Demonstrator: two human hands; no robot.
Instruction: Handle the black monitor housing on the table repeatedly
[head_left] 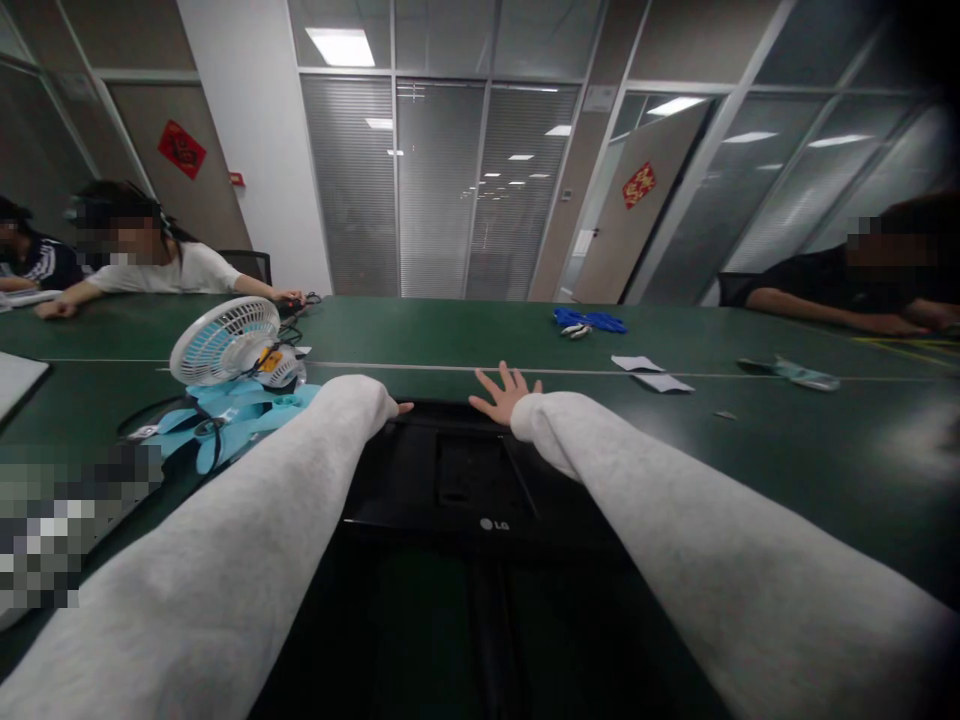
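Observation:
A black LG monitor (480, 515) is in front of me, its back facing up and a square recess in its middle. My right hand (504, 395) is at the monitor's far edge, fingers spread wide and nothing between them. My left hand (405, 407) is by the same edge, further left; a grey sleeve covers most of it, and only a stretched-out digit shows. Whether either hand presses on the casing I cannot tell. Below the monitor, a dark upright strip (491, 630) is too dim to make out.
On the left lie a white fan (232, 340), light-blue fan blades (225, 420) and a cable. Beyond the monitor are a blue bundle (589, 320), pliers-like metal tool (576, 331) and white papers (652, 374). People sit at the green table's (435, 335) far left and right.

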